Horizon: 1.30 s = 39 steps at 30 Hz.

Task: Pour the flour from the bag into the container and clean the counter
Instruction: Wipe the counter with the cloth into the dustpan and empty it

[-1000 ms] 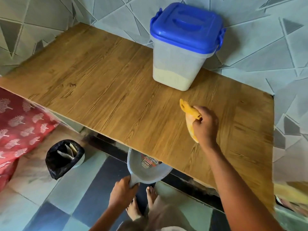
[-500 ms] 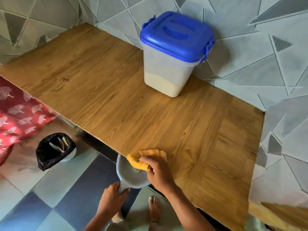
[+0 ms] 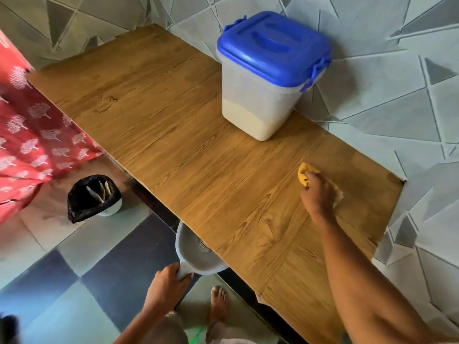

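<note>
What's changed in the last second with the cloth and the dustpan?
The right hand swept the yellow cloth to the counter's front edge over the dustpan, then back out onto the counter. The left hand kept its grip on the dustpan; the container stayed closed.

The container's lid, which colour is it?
Blue. The lid sits closed on the container, clearest in the head view.

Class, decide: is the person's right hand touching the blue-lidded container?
Apart. The head view shows the right hand gripping the yellow cloth, with bare counter between it and the container.
</note>
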Each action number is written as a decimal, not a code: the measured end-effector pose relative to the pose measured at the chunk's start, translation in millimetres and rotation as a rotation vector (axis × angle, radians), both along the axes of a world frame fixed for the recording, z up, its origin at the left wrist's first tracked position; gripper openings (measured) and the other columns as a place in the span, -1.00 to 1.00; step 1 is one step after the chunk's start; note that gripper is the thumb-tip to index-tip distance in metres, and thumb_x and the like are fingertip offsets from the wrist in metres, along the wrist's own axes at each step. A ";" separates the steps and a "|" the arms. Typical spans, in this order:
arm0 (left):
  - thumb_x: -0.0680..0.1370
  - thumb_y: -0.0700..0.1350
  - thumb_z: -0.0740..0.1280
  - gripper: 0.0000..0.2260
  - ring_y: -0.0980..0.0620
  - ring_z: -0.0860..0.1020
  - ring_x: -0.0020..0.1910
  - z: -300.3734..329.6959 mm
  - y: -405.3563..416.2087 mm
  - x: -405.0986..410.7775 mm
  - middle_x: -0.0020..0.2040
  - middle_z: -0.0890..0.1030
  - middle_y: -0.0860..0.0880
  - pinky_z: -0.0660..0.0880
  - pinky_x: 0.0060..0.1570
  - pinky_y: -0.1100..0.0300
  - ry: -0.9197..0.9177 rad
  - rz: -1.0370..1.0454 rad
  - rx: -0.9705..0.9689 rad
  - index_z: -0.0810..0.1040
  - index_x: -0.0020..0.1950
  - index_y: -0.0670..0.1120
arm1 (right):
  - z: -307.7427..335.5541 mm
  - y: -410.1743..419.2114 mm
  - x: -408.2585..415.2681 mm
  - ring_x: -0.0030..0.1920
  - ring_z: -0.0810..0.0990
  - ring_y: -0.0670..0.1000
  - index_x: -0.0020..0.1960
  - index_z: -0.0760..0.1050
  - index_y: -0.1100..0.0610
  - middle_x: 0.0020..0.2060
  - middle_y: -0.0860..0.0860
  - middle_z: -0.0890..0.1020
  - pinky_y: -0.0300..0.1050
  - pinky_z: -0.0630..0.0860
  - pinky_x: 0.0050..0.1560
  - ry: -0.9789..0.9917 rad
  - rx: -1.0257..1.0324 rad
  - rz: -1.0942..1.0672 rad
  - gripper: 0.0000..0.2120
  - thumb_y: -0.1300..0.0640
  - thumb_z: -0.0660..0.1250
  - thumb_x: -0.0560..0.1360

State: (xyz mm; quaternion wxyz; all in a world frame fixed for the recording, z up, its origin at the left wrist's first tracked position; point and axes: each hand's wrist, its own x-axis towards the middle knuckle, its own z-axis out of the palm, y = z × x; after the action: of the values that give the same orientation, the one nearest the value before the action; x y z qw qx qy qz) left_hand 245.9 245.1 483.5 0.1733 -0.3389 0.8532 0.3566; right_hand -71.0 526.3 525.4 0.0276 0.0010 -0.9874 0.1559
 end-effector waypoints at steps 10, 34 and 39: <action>0.44 0.06 0.44 -0.65 -0.10 0.49 -0.35 5.8 6.3 12.0 -0.50 0.46 0.07 0.36 -0.33 0.10 0.025 -0.004 0.004 0.35 -0.43 0.06 | -28.4 -118.0 210.3 0.01 0.70 0.01 0.15 0.68 0.12 0.01 0.04 0.76 -0.01 0.63 0.08 -0.234 -0.653 0.553 -0.62 0.19 0.32 0.36; 0.47 0.03 0.40 -0.71 0.03 0.47 -0.37 -7.9 18.2 17.3 -0.44 0.48 0.12 0.40 -0.32 0.13 -0.014 -0.143 -0.017 0.34 -0.37 0.17 | -7.1 -87.9 213.5 -0.06 0.68 -0.24 0.10 0.67 0.06 -0.13 -0.29 0.73 0.05 0.66 0.03 -0.286 -0.685 0.333 -0.60 0.25 0.32 0.29; 0.48 0.00 0.41 -0.71 0.04 0.47 -0.37 -5.4 20.6 17.3 -0.38 0.51 0.10 0.36 -0.35 0.18 0.005 -0.139 -0.013 0.36 -0.35 0.13 | 33.8 -13.2 148.6 -0.14 0.67 0.08 0.10 0.69 0.14 -0.11 0.00 0.74 0.16 0.67 -0.11 0.050 -0.524 0.043 -0.61 0.33 0.31 0.33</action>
State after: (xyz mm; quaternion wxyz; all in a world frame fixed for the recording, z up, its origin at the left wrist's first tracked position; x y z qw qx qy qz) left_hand 263.2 265.7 478.1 0.1931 -0.2791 0.8774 0.3390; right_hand 77.6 513.1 559.2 0.0481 0.0184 -0.9121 0.4067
